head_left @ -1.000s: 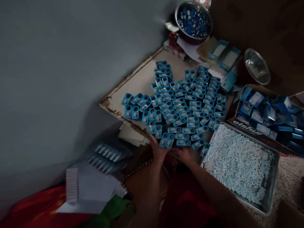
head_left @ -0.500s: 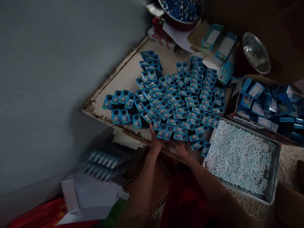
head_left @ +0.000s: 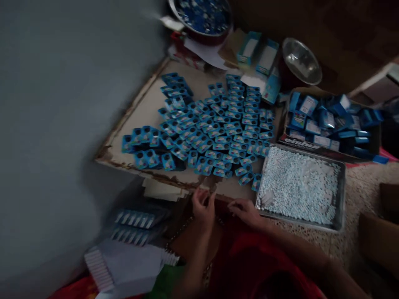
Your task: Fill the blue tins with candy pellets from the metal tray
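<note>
Many small blue containers with dark round holes in their tops (head_left: 215, 133) stand packed together on the pale table (head_left: 134, 108). My left hand (head_left: 204, 205) is at the table's front edge, just below the nearest containers. Its fingers are curved, with thumb and fingertips apart, and I see nothing held. My right hand (head_left: 246, 211) hovers by the same edge, farther right, fingers loosely bent and apart from the containers. To its right lies a metal tray (head_left: 341, 199) of small pale blue and white pellets (head_left: 299, 187), with a whitish clear scoop-like piece (head_left: 267, 198) in it.
Behind the tray, a carton (head_left: 314, 149) holds blue packets. At the back stand a bowl of blue and silver pieces (head_left: 202, 16), blue open boxes (head_left: 267, 56) and a metal bowl (head_left: 301, 62). Low on the left are wrapped blue packs (head_left: 134, 220) and white cartons (head_left: 131, 261).
Both hands have drawn back from the front containers to the table edge, the left letting go of their side. The view has shifted, so the table appears farther left.
</note>
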A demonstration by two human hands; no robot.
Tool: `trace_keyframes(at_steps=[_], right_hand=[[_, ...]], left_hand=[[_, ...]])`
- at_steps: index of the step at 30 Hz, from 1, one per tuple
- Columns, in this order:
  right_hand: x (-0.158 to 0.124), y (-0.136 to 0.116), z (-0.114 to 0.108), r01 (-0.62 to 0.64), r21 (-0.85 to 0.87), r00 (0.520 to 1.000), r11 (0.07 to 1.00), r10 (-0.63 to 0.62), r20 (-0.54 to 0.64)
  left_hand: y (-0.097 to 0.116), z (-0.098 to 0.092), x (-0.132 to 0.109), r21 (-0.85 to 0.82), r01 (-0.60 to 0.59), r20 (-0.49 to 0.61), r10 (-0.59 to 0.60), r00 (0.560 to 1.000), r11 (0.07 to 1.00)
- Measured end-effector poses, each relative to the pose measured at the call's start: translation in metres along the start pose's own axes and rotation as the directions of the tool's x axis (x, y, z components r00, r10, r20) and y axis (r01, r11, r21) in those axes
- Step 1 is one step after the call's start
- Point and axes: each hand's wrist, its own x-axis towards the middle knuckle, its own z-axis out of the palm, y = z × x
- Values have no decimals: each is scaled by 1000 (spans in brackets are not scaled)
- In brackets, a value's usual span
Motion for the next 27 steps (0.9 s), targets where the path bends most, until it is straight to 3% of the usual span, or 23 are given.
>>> trace_keyframes(at_steps=[2, 4, 6, 8, 10, 12, 16, 18, 20, 21, 23, 24, 25, 26, 27], right_hand=[[-46, 15, -43, -10, -57, 980, 998, -2, -200], [-86, 32, -94, -65, -122, 897, 990, 5, -441], [-117, 49, -144, -146, -166, 750, 975, 0, -661], [-139, 62, -189, -211, -189, 589, 959, -30, -808], [-149, 68, -225, -237, -211, 476, 948, -76, -876], [-146, 66, -253, -228, -237, 425, 944, -123, -897], [-102, 36, -310, -151, -306, 398, 940, -226, -889], [-68, 6, -348, -150, -382, 400, 912, -297, -867], [-32, -26, -389, -293, -420, 428, 859, -275, -861], [-15, -40, -410, -416, -413, 473, 810, -195, -859], [15, -61, -445, -647, -397, 559, 651, 52, -827], [27, -66, -458, -697, -387, 569, 603, 138, -811], [36, -68, -467, -735, -380, 573, 561, 216, -790], [43, -67, -474, -754, -371, 573, 542, 266, -775], [48, -65, -477, -762, -367, 577, 533, 303, -758]], left_hand=[[23, 9, -50, -8, -104, 181, 104, 978, 995], [54, 29, -90, -94, -275, 394, 289, 872, 957], [89, 59, -112, -240, -387, 515, 455, 727, 890], [124, 97, -110, -355, -441, 544, 566, 620, 824], [159, 140, -80, -408, -492, 525, 639, 563, 769], [197, 183, -27, -403, -540, 485, 673, 558, 739], [286, 273, 101, -231, -694, 405, 716, 568, 682], [333, 323, 143, -143, -746, 443, 716, 539, 650], [372, 372, 159, -147, -807, 570, 716, 403, 572], [388, 396, 158, -182, -843, 630, 718, 294, 506], [410, 437, 146, -300, -894, 725, 689, 14, 334], [416, 453, 136, -356, -900, 754, 646, -116, 253], [419, 467, 127, -389, -901, 779, 592, -209, 193], [420, 479, 120, -395, -905, 801, 542, -256, 157], [419, 488, 113, -379, -915, 820, 509, -263, 139]])
